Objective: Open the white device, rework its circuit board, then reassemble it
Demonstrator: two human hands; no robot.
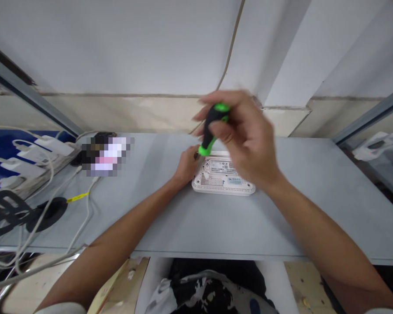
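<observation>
A white plastic device (pixel 212 188) with vent holes and printed labels lies flat on the grey table (pixel 157 218). My right hand (pixel 245 131), slightly blurred, is wrapped round the black and green handle of a screwdriver (pixel 210 126) above the device. The screwdriver points down and to the left, its shaft over the device's left part; where the tip ends is too small to tell. My left hand (pixel 187 168) is at the device's upper left edge, beside the shaft. Its fingertips are partly hidden, and what they hold is unclear.
White chargers (pixel 36 155) sit in a power strip at the left, with white cables (pixel 88 213) running over the table. Nearby are a pixelated lit object (pixel 108 159) and a black round base (pixel 49 213). A wall stands behind; a white object (pixel 376 146) is at the right.
</observation>
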